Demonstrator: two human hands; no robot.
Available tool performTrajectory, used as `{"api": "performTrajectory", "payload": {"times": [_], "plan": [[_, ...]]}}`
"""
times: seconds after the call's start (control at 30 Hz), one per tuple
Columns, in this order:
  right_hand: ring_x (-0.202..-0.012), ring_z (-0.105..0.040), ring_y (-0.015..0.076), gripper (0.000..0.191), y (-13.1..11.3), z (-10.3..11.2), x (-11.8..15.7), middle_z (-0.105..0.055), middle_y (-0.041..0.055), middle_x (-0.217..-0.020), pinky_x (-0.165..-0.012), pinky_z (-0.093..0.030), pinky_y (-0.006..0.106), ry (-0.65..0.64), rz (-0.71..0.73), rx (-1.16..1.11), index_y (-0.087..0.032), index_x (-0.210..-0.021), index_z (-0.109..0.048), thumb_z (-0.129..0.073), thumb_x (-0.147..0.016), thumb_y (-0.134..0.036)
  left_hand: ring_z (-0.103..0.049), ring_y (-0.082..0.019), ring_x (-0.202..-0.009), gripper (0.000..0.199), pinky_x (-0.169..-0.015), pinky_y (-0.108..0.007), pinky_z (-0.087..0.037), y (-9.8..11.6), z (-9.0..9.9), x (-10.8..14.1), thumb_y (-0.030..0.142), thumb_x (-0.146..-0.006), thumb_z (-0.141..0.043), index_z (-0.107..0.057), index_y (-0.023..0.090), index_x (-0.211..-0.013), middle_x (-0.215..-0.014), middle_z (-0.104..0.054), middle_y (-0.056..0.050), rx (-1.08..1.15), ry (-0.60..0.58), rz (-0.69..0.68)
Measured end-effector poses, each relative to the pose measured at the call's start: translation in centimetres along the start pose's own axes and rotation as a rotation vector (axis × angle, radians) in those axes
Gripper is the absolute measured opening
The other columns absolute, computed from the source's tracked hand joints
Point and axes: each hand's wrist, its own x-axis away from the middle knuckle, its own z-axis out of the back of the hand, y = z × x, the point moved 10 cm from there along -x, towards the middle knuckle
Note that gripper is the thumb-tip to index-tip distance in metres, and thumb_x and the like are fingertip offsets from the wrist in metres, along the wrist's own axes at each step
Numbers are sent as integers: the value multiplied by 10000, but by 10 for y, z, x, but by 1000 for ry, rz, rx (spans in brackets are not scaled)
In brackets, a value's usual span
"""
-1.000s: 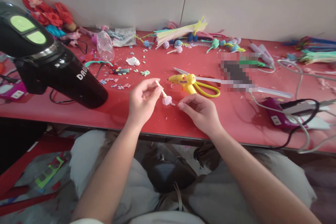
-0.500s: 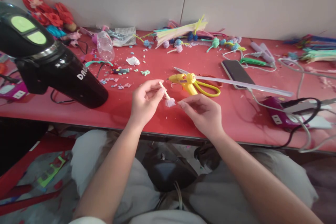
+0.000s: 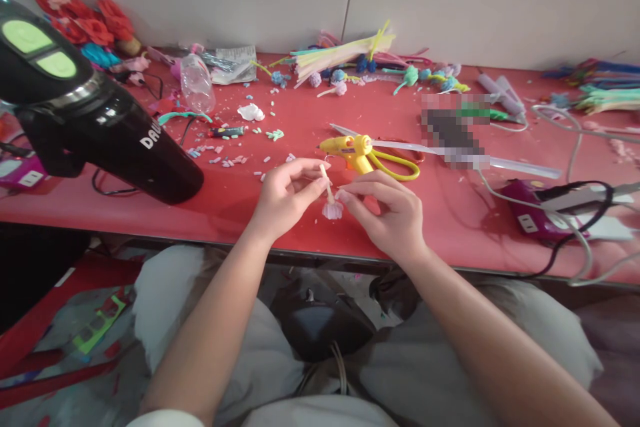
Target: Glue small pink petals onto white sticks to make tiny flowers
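Note:
A pale cream stem with a lilac pipe-cleaner flower (image 3: 332,211) at its lower end is pinched between the thumb and fingers of my left hand (image 3: 287,197). The flower head hangs downward over the table's front part. Close beside it, on the right, my right hand (image 3: 387,210) is closed in a pinch, fingertips at the stem and flower. Whatever sits in that pinch is too small to make out. Just behind my hands lies a yellow glue gun (image 3: 353,149) with a long clear glue stick (image 3: 525,168) out of its back. Yellow-handled scissors (image 3: 400,172) lie under it.
A large black tumbler (image 3: 135,137) leans in at the left. Small cut bits (image 3: 235,161) and a clear plastic bottle (image 3: 197,83) are nearby. Pipe cleaners (image 3: 340,60) lie along the wall. At right are a purple power strip (image 3: 530,210), cables and a pixelated dark object (image 3: 453,130).
My left hand has moved right and slightly down with the flower, the stem now more upright. The flower has come up against my right fingertips; the gap between my hands has narrowed.

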Motion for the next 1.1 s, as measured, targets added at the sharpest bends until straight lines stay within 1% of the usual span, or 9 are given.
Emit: {"api": "performTrajectory", "payload": {"times": [0.3, 0.53, 0.63, 0.73, 0.9, 1.1], "plan": [[-810, -705, 188, 126, -1, -5, 2, -761, 31, -893, -755, -600, 357, -49, 37, 1, -256, -921, -769, -673, -947, -179, -758, -183, -788, 231, -797, -327, -646, 2, -2, 0, 290, -825, -792, -757, 185, -1028, -909, -781, -61, 10, -10, 2], [-845, -716, 198, 153, -1, -6, 4, -766, 41, -935, -779, -605, 368, -60, 61, 23, -266, -964, -767, -649, -958, -170, -755, -184, -772, 236, -782, -332, -648, 2, 2, 0, 294, -817, -801, -754, 186, -1021, -901, -780, -60, 15, 24, 9], [-863, -718, 196, 172, -4, -7, 4, -760, 50, -943, -790, -605, 361, -71, 103, 31, -262, -988, -769, -635, -968, -156, -756, -186, -787, 227, -765, -324, -649, 2, 6, 0, 283, -807, -803, -752, 182, -1004, -895, -778, -62, 26, 69, 9], [-889, -720, 202, 206, -5, -8, 6, -750, 63, -960, -798, -607, 365, -84, 143, 49, -265, -1016, -772, -608, -983, -144, -754, -184, -759, 204, -739, -323, -653, 3, 10, -1, 271, -806, -795, -749, 187, -985, -859, -774, -50, 27, 109, -2], [-876, -715, 210, 246, -6, -10, 8, -737, 66, -961, -781, -608, 379, -85, 201, 91, -282, -1037, -779, -583, -992, -140, -753, -183, -718, 184, -712, -323, -658, 4, 13, -1, 276, -804, -795, -743, 189, -958, -821, -770, -36, 12, 136, -17], [-838, -679, 198, 307, -9, -14, 13, -735, 78, -971, -744, -588, 360, -93, 276, 161, -277, -1095, -779, -552, -991, -98, -765, -194, -724, 173, -726, -344, -666, 0, 15, -2, 261, -809, -789, -732, 180, -952, -806, -768, -38, 19, 159, -7]]}}
